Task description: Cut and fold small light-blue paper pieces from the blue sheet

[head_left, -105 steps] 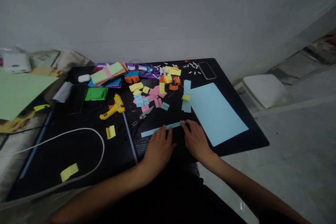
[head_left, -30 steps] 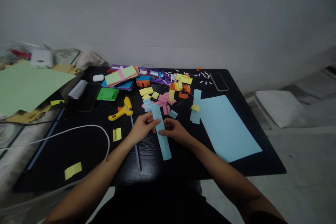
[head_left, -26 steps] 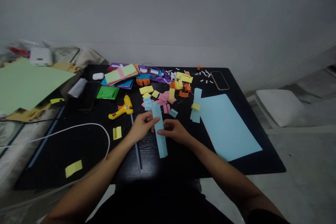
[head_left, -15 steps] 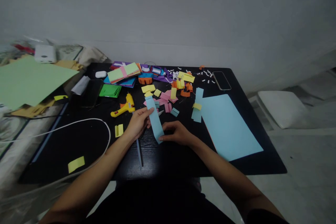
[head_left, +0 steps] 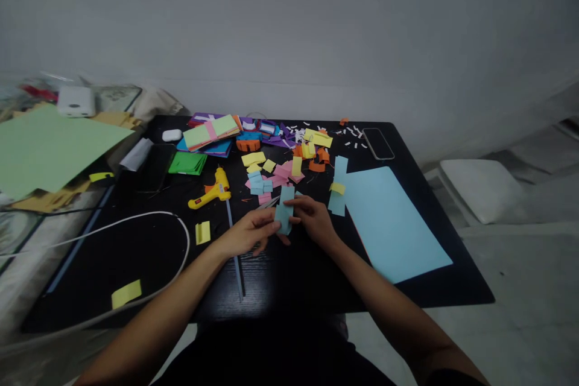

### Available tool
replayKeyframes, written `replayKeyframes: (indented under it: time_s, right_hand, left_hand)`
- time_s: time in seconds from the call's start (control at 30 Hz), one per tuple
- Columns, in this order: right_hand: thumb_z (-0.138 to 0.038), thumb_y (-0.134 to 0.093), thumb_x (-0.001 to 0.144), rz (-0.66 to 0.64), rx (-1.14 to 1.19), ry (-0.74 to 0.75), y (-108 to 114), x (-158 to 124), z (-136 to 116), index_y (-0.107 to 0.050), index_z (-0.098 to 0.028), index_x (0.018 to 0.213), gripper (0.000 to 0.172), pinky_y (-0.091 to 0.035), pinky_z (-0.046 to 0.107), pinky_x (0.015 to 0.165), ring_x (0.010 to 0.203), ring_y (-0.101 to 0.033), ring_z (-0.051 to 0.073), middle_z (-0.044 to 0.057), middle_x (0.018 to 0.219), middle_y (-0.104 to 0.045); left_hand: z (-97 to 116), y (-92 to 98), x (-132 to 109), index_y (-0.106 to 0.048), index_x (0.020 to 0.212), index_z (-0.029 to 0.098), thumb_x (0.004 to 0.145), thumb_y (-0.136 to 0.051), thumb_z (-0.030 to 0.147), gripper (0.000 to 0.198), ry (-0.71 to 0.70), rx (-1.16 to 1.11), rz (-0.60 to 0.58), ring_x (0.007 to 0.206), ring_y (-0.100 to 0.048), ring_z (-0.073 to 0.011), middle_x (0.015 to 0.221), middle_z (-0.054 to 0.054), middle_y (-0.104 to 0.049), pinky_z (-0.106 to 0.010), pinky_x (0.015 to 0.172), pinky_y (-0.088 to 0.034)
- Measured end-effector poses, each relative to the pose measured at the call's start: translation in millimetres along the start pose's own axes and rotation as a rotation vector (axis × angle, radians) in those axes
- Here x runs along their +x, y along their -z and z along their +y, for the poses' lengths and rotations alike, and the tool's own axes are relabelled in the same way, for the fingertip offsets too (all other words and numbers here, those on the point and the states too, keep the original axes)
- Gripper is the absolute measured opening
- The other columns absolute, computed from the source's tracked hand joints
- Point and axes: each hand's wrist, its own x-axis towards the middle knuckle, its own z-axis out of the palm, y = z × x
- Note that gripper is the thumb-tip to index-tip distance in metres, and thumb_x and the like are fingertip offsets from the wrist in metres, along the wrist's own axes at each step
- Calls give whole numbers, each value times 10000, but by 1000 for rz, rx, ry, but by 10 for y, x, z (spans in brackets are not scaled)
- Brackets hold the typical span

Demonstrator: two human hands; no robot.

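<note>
A light blue paper strip is held above the black table, between both hands. My left hand is closed on its lower left edge, thumb in front. My right hand pinches it from the right, its fingertips lying across the middle. The strip looks short and seems folded over, though the fold is partly hidden by my fingers. Just behind my left hand show the blades of scissors; their handles are hidden. Small blue paper pieces lie beyond, on pink ones.
A yellow glue gun with a glue stick near it lies left of my hands. Blue sheets and a phone are at the right. Paper scraps and stacked strips line the back. A white cable loops at left.
The long blue strip, held slanting before, now appears shorter and more upright, a little to the right. My right hand has moved up to its middle, and my left hand lower on it.
</note>
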Motion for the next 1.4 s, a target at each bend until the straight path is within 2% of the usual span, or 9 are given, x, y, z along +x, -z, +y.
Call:
replayKeyframes:
  time_s: [0.1,0.2,0.4,0.5,0.73,0.9,1.03,1.23,1.4]
  right_hand:
    - [-280,-669,804,-24,83,-104,-2,4,-59,-821,-254,1006,255,-520,408,973,969,-699,235,28,973,-785]
    - [-250,-661,764,13,127,-143,-4,8,-111,-818,-248,1025,304,-519,406,981,967,-701,235,15,962,-795]
    - [-448,-692,865,37,133,-54,-29,-30,-185,-809,-235,1012,284,-515,425,1008,1051,-700,263,49,1042,-791]
    - [-513,-702,871,-17,144,-28,-73,-79,-187,-791,-227,1044,346,-531,414,984,1014,-711,255,55,1034,-783]
    - [-458,-756,848,-28,144,-26,-157,-153,-150,-650,-252,1262,474,-574,371,848,873,-726,224,33,935,-775]
    - [-521,-738,842,1,107,-44,-147,-130,-131,-732,-227,1012,340,-578,393,836,891,-729,262,53,932,-776]
    - [-537,-747,833,15,143,-75,-107,-96,-122,-752,-224,1007,358,-575,414,868,878,-732,266,58,922,-780]
    - [-532,-766,821,27,179,-74,-76,-78,-141,-762,-234,996,346,-565,457,940,919,-740,284,68,960,-791]
    - [-553,-770,810,20,180,-89,-83,-74,-151,-762,-233,1010,378,-582,446,889,889,-740,280,70,942,-792]
  left_hand:
    - [-68,-17,48,-610,1178,165,932,-607,582,484,11,-56,28,763,-761,-226,1094,-190,-751,-199,405,-488]
    - [-155,-30,89,-539,1184,168,942,-579,605,501,61,-69,62,681,-766,-218,981,-159,-774,-212,405,-515]
    - [-256,-81,116,-507,1108,173,965,-521,625,475,80,56,163,367,-617,-135,713,-51,-751,-189,346,-428]
    - [-272,-106,115,-525,1105,176,983,-501,604,446,30,160,246,331,-578,-119,716,-35,-749,-187,319,-382]
    - [-249,-164,98,-547,989,183,1006,-473,570,395,16,298,345,314,-558,-106,740,-41,-762,-187,328,-334]
    - [-257,-165,96,-622,964,178,986,-522,564,399,13,336,353,346,-589,-114,848,-68,-788,-224,377,-408]
    - [-253,-163,126,-683,907,163,952,-576,558,412,37,321,303,390,-636,-133,954,-106,-791,-256,414,-467]
    - [-232,-158,146,-672,1024,133,936,-590,553,437,168,204,206,415,-653,-115,1157,-179,-750,-184,281,-322]
    - [-276,-147,149,-634,1108,142,927,-611,530,429,223,138,180,429,-653,-92,1229,-185,-731,-140,284,-374]
